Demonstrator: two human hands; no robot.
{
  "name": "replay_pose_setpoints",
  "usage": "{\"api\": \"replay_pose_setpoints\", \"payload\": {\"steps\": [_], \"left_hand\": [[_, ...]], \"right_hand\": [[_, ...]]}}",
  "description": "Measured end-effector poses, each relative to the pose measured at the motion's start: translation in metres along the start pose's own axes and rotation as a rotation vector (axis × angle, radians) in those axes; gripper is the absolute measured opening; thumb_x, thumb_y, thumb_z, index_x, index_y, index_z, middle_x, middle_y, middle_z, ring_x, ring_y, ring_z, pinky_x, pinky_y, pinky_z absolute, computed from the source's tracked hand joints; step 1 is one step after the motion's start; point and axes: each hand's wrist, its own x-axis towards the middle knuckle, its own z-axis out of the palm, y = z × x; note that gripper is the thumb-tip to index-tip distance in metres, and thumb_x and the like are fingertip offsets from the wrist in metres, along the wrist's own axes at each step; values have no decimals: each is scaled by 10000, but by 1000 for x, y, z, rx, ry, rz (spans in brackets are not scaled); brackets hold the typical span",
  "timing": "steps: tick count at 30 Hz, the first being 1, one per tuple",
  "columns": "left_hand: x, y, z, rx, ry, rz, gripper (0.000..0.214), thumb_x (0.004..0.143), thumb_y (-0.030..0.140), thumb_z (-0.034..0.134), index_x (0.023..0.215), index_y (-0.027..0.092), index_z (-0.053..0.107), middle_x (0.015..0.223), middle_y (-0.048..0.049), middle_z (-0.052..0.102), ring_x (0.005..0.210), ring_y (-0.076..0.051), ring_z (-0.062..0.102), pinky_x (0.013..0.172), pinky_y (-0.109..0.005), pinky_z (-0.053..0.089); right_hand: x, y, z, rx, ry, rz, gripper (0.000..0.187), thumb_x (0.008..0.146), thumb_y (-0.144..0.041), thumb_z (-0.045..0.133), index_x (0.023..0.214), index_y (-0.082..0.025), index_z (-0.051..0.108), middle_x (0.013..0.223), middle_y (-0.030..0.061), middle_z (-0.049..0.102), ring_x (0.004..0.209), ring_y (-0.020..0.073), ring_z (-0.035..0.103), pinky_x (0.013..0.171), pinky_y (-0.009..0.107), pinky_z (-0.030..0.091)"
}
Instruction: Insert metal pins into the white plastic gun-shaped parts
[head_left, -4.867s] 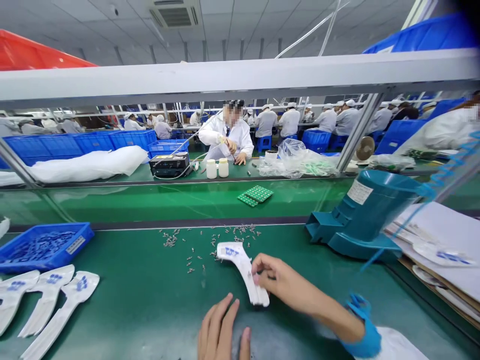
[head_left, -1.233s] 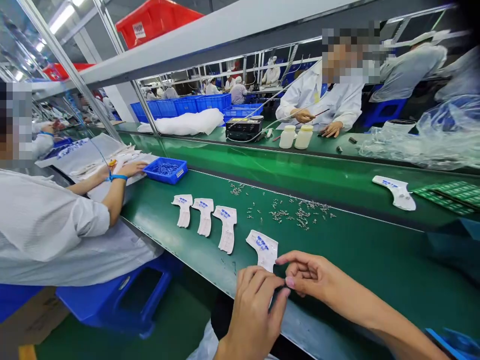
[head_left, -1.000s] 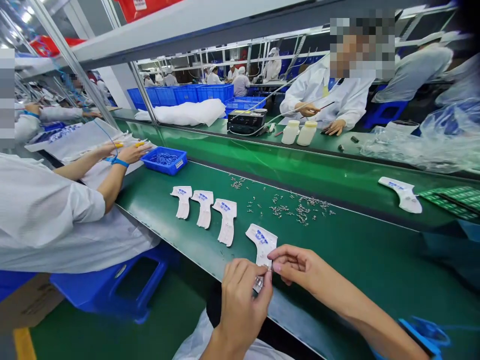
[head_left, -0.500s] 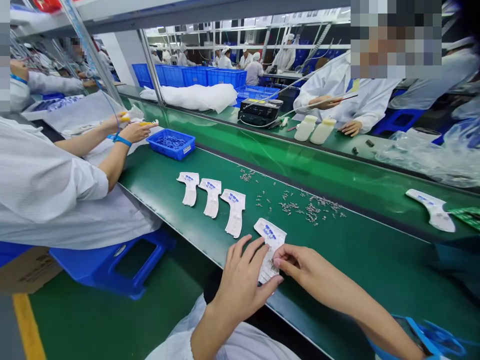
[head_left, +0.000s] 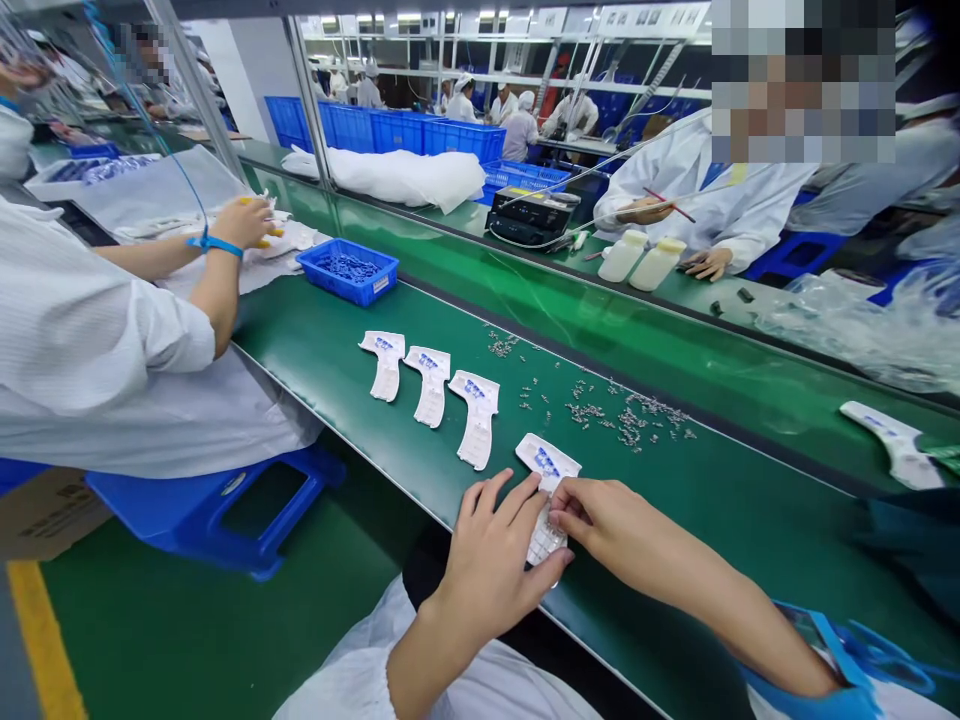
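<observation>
So: white gun-shaped plastic housing with blue print (head_left: 545, 490) lies on the green tabletop (head_left: 697, 540), near its front edge. Printed head points away from the person, grip end back toward them, long axis running roughly straight at the body. Left hand (head_left: 487, 575) is open, its splayed fingers (head_left: 495, 500) flat over the grip, not clenched. Right hand (head_left: 611, 520) comes in from the right, its bunched fingers (head_left: 564, 505) at the housing's edge by the neck; thumb hidden, so cannot tell if it's pinching. Right hand sits nearer the printed head. Three matching white housings (head_left: 431, 385) lie in a row to the left, loose small metal parts (head_left: 630, 425) scattered beyond. Blue plastic tray of dark small parts (head_left: 346, 272) sits further left, near a co-worker's hand (head_left: 244, 222).
</observation>
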Motion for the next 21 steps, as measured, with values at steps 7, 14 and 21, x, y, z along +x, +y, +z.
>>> {"api": "replay_pose_setpoints", "payload": {"steps": [7,14,21], "left_hand": [[1,0,-1,3,-1,10,443,905,430,613,1307,254,549,1446,-20,553,1353,-306,455,1079,-503,405],[1,-2,2,52,44,31,448,908,427,605,1314,247,545,1461,-8,539,1319,-327,480,1034,-520,422],[1,-1,7,66,85,25,428,922,429,577,1309,248,560,1452,3,549,1300,-322,491,1023,-506,406]], "right_hand": [[6,-5,-3,-108,22,78,83,888,-272,559,844,-226,507,826,43,656,693,200,569,564,274,311],[10,57,-19,91,287,7,236,948,-391,451,988,-228,618,944,58,690,829,221,634,730,329,464],[25,125,-9,-221,526,130,289,950,-292,401,1050,-177,647,1075,128,664,956,286,647,772,379,484]]}}
